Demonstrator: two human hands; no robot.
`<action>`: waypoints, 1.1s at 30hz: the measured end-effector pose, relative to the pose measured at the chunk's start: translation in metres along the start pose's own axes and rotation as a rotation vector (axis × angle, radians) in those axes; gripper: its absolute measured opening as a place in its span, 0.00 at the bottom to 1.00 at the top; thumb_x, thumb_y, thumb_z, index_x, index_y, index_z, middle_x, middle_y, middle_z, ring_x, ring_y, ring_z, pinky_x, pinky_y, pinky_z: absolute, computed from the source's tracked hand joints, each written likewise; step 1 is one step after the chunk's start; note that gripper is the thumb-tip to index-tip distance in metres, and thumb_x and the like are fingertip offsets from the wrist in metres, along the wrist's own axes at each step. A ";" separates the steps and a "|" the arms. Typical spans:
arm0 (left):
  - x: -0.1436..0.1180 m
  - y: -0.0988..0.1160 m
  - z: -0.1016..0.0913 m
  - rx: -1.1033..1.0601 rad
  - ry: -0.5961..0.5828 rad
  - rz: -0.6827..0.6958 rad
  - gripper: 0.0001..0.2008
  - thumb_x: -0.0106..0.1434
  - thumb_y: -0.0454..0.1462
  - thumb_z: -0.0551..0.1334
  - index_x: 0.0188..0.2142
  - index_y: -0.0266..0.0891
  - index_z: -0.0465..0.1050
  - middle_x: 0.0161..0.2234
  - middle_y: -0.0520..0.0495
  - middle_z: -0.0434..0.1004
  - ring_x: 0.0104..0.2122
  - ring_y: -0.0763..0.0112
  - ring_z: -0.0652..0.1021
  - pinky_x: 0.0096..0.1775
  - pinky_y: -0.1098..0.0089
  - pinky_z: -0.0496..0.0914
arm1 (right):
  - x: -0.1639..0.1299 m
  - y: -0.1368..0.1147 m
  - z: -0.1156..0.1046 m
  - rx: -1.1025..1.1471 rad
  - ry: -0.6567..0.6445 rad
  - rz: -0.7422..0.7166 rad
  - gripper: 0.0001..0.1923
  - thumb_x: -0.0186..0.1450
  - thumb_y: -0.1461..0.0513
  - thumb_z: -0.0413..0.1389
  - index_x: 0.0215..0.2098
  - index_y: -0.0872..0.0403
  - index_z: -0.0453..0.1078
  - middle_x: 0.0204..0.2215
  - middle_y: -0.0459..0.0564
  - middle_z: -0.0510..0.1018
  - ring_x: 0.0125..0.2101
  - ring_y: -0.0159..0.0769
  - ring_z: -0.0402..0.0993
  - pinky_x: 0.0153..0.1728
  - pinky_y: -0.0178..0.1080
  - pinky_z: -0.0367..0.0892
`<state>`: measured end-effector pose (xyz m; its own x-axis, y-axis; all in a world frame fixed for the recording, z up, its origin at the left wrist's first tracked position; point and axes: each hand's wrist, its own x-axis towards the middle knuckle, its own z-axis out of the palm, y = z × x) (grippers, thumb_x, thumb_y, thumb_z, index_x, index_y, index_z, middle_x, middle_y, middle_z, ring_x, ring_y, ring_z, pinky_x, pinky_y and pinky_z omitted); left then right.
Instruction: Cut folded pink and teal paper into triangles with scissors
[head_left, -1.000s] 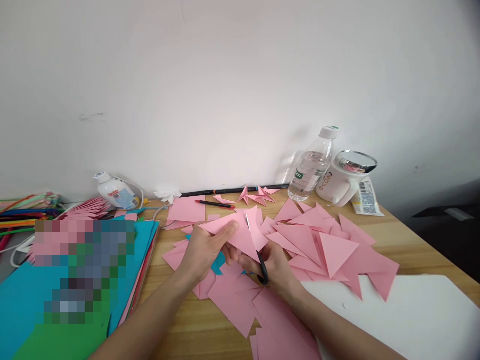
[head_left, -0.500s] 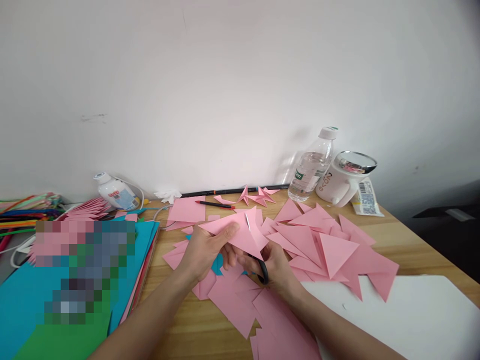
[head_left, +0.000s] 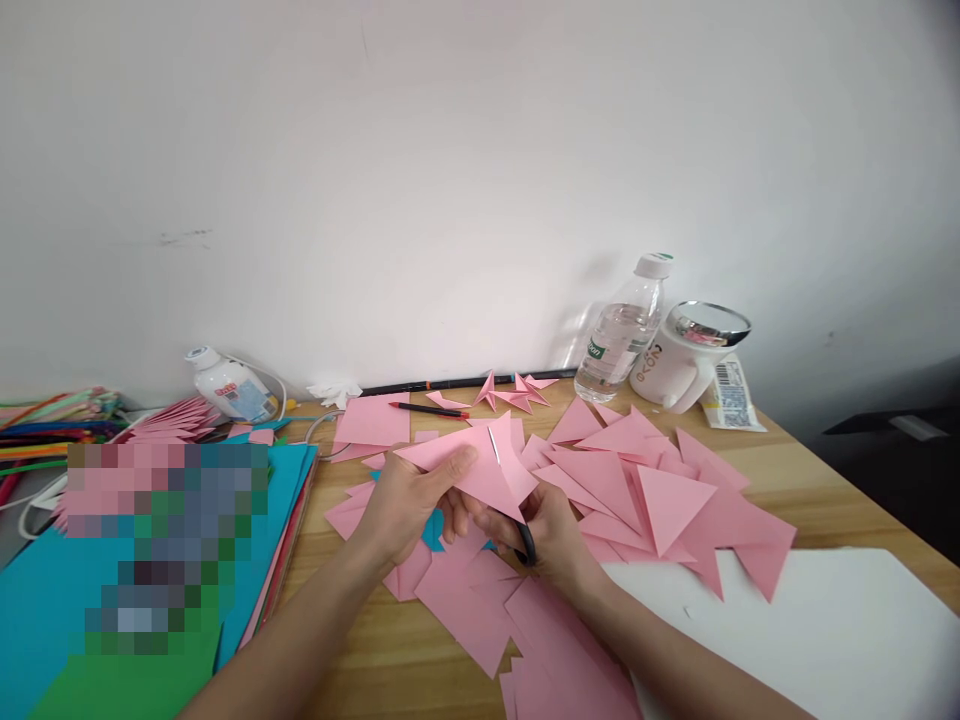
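Observation:
Between thumb and fingers, my left hand (head_left: 420,495) pinches a piece of pink paper (head_left: 480,475) held above the table. My right hand (head_left: 551,525) is closed round the black handle of a pair of scissors (head_left: 528,546). One metal blade shows against the top face of the paper, and the rest is hidden beneath it. Pink paper pieces (head_left: 465,610) lie under my hands, with a bit of blue paper (head_left: 433,530) among them. To the right of my right hand spreads a pile of pink paper triangles (head_left: 600,480).
A water bottle (head_left: 621,335) and a white mug (head_left: 679,365) stand by the wall at the back right. Folded pink shapes (head_left: 517,392) and a pencil (head_left: 427,409) lie at the back. Blue and green sheets (head_left: 285,500) cover the left. A white board (head_left: 810,630) lies at right.
The scissor blade tilts slightly differently across the paper. Both hands keep nearly the same place, and the view has shifted very slightly.

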<state>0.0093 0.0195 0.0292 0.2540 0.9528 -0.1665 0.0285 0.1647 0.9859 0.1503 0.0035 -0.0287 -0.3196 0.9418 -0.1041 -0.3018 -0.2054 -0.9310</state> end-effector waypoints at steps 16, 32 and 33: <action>0.001 -0.006 0.000 0.010 -0.038 -0.040 0.21 0.56 0.47 0.57 0.16 0.33 0.68 0.13 0.49 0.68 0.11 0.77 0.67 0.13 0.75 0.61 | 0.000 -0.011 0.004 -0.106 0.092 0.022 0.20 0.42 0.59 0.66 0.13 0.56 0.57 0.07 0.37 0.59 0.09 0.19 0.49 0.10 0.28 0.46; 0.012 0.020 -0.028 0.069 0.248 0.052 0.17 0.54 0.43 0.61 0.16 0.35 0.66 0.14 0.53 0.66 0.13 0.79 0.66 0.15 0.77 0.60 | -0.003 -0.011 -0.018 0.103 -1.116 0.525 0.19 0.41 0.66 0.68 0.31 0.62 0.72 0.17 0.42 0.74 0.15 0.24 0.69 0.18 0.23 0.68; 0.016 0.017 -0.026 0.111 0.211 0.015 0.17 0.54 0.43 0.61 0.15 0.35 0.66 0.14 0.52 0.66 0.13 0.79 0.66 0.15 0.77 0.60 | -0.002 -0.008 -0.019 0.089 -1.210 0.573 0.21 0.39 0.67 0.69 0.32 0.62 0.72 0.19 0.42 0.74 0.17 0.24 0.70 0.21 0.23 0.69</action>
<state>-0.0112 0.0447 0.0433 0.0474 0.9891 -0.1398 0.1355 0.1323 0.9819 0.1709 0.0086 -0.0274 -0.9937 -0.0987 -0.0531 0.0989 -0.5487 -0.8302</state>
